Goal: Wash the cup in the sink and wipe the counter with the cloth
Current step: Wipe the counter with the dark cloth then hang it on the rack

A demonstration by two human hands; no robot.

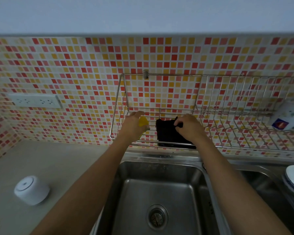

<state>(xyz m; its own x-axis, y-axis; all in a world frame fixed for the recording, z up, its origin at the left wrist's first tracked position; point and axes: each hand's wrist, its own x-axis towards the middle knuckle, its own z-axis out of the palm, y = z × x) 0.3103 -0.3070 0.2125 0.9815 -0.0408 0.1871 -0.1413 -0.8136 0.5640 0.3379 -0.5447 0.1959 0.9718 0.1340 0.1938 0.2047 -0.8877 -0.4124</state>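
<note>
Small kitchen corner: a mosaic backsplash [75, 73] of red, orange and yellow squares over a pale beige counter [49, 160] and a stainless steel sink [159, 161]. A wire dish rack [118, 92] hangs on the wall above the basin, and both hands are up on it.

The right hand [188, 127] has its fingers curled on the top edge of a black cloth [166, 134] lying on the rack's shelf, pinching it. The left hand [134, 127] is against a small yellow sponge-like piece [143, 121] just beside the cloth. I can't tell if the fingers are actually closed round it, because the back of the hand hides that.

The round white cup [31, 189] sits upside down on the counter, well left of the sink. Nobody's touching it, so I'd say the washing hasn't started.

What could go wrong, imo:
- The cloth could snag on the wires if it's yanked, and a hard tug would rattle the whole rack. There's something white parked at its far right end, too blurry to name.
- With a pinch that light, the cloth might slip and drop straight into the basin. No disaster, just a wet cloth.
- The bigger risk is the left forearm. It passes fairly near the cup, so a careless swing back could knock it over.
</note>
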